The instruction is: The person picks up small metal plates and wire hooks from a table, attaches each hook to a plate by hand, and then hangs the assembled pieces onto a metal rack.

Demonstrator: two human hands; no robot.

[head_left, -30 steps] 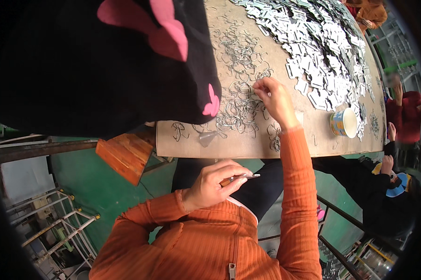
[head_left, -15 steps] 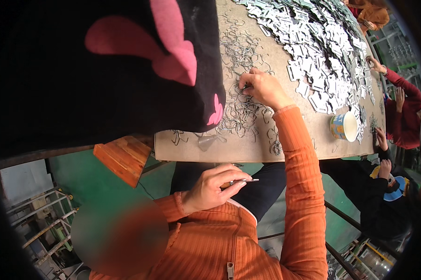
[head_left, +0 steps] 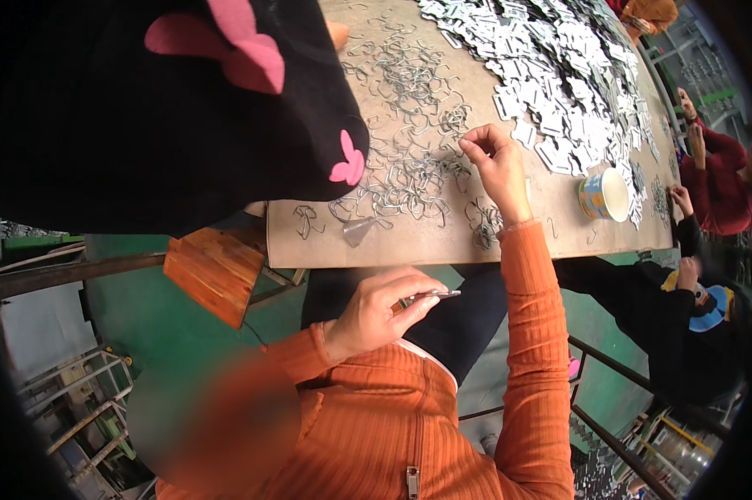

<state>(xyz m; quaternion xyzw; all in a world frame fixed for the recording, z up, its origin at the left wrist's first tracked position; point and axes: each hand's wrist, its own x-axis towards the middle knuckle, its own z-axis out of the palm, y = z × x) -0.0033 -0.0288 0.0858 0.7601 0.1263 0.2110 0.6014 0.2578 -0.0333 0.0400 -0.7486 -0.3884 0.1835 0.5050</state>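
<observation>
My right hand (head_left: pixel 497 162) is above the table, with its thumb and fingertips pinched together. What lies between them, if anything, is too small to make out. Under and beside that hand spreads a loose pile of bent metal wire hooks (head_left: pixel 413 183). Low in front of my body, off the table's near edge, my left hand (head_left: pixel 376 312) is closed on a small flat metal piece (head_left: pixel 430 296). One end of the piece sticks out to the right past the fingers; the rest is hidden in the grip.
Flat white and dark buckle-like pieces (head_left: pixel 551 92) are heaped across the far table (head_left: pixel 443 250). A paper cup (head_left: pixel 605 196) stands at the right, and a clear cone (head_left: pixel 359 231) lies near the front edge. A person in black (head_left: pixel 226 125) blocks the left; others work at the right. A wooden stool (head_left: pixel 213 275) stands below.
My right hand has lifted off the hook pile and moved right, toward me. The left hand keeps its grip on the metal piece. The view has shifted slightly.
</observation>
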